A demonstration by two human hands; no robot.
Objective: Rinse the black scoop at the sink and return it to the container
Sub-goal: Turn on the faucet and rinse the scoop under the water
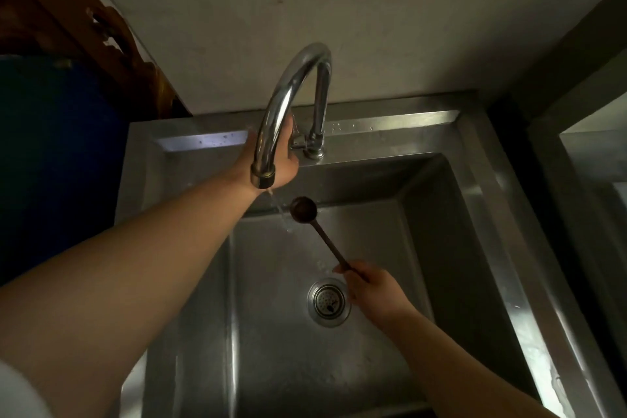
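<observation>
No readable text, labels or numbers anywhere

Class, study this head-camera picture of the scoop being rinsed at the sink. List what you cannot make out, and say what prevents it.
- Container: outside the head view.
- Left hand fingers: hidden behind the faucet spout, so its grip on the handle is unclear.
- Scoop bowl contents: too dark to tell.
- Scoop handle end: covered by the right hand.
- Sink near wall: cut off by the bottom edge.

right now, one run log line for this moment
left hand at faucet | right hand holds black scoop beside thin stream | sink
</observation>
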